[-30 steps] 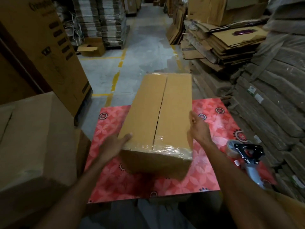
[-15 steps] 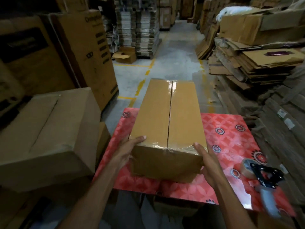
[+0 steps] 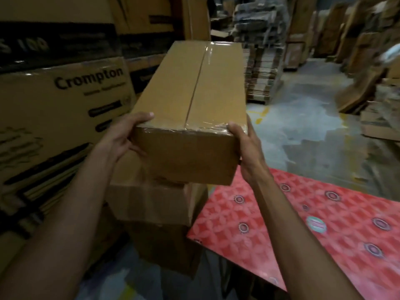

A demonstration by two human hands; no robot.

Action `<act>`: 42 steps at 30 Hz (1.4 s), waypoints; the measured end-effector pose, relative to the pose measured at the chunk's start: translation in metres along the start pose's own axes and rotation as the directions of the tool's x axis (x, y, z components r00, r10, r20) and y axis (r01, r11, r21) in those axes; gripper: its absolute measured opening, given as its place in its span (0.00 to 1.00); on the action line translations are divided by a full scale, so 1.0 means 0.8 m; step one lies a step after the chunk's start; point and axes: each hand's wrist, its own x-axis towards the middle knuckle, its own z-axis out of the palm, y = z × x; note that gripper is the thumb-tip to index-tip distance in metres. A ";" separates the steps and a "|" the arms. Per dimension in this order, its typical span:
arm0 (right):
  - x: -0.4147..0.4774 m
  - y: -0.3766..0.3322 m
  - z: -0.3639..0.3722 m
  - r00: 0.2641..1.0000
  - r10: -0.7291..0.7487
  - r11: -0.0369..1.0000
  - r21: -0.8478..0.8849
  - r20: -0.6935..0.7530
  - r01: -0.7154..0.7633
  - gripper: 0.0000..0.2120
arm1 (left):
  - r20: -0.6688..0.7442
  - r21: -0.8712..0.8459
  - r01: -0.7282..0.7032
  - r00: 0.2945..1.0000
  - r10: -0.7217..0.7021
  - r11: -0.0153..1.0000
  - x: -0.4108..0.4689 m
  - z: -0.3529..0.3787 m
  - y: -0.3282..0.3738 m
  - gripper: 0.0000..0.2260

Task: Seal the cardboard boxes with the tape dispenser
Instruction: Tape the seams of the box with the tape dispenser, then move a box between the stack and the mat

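At the far left stands a wall of large printed cartons (image 3: 65, 109), the nearest marked "Crompton" in dark letters, with darker cartons stacked above it. Just in front of them the left hand (image 3: 121, 137) takes the near left corner of the long cardboard box (image 3: 190, 94): its thumb lies flat on the top face and its fingers curl against the left side, so this grip is closed on the box.

The box is held off the worktop, to the left of it, and points away from the person. Clear tape runs along its centre seam and wraps over both the near and the far top edges. Directly beneath it is a stack of plain brown boxes (image 3: 151, 204), the upper one also taped along its near edge. The held box seems to hover just above this stack, though the dim light makes it hard to say whether the two touch.

The right hand (image 3: 246, 148) holds the near right corner, with its thumb pressed on the taped top edge and its palm against the right side. Its fingers are hidden behind the box, and this grip too is closed on it.

To the right and lower down lies the red patterned worktop (image 3: 337, 252), bearing a small round sticker (image 3: 316, 223). Beyond it is the grey concrete floor (image 3: 303, 131) with yellow marks, bundles of flattened cardboard (image 3: 262, 61) at the back, and blurred heaps of cardboard (image 3: 359, 83) along the right edge.
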 end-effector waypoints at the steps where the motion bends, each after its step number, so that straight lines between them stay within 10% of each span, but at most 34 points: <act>1: 0.003 -0.002 0.032 0.999 0.016 1.000 -0.014 0.029 -0.016 0.26 | -0.031 0.002 0.004 1.000 -0.004 1.000 0.008 -0.028 0.005 0.22; 8: 0.031 0.019 0.189 0.986 0.081 0.997 -0.022 0.146 -0.079 0.24 | -0.081 0.008 0.050 0.996 -0.050 0.999 0.060 -0.163 0.007 0.12; 16: 0.054 0.086 0.249 0.985 0.164 0.959 -0.243 0.061 -0.145 0.37 | -0.009 0.291 0.283 0.956 -0.293 0.914 0.129 -0.215 -0.061 0.36; 21: 0.059 0.096 0.237 0.988 0.150 0.954 -0.268 0.045 -0.133 0.39 | -0.149 0.121 0.068 0.988 -0.050 0.990 0.144 -0.193 -0.084 0.24; 24: 0.056 0.091 0.198 0.991 0.127 0.976 -0.175 -0.030 -0.131 0.24 | -0.350 0.398 -0.252 0.847 0.400 0.882 0.150 -0.169 -0.078 0.23; 28: 0.030 0.095 0.104 0.967 0.078 0.989 -0.105 -0.242 -0.106 0.13 | -0.131 0.313 -0.633 0.709 0.692 0.708 0.094 -0.042 -0.070 0.09; 33: -0.063 0.119 -0.076 0.858 0.080 0.973 -0.147 -0.508 -0.178 0.07 | 0.462 0.002 -0.504 0.767 0.446 0.864 -0.010 0.195 -0.184 0.09; 37: -0.210 0.141 -0.243 0.643 0.142 0.909 -0.158 -0.752 -0.385 0.08 | 0.837 0.167 -0.387 0.542 0.077 0.907 -0.161 0.341 -0.307 0.11; 42: -0.438 0.174 -0.426 0.321 0.230 0.848 0.027 -0.919 -0.530 0.10 | 0.918 0.350 -0.273 0.289 -0.271 0.896 -0.343 0.442 -0.425 0.07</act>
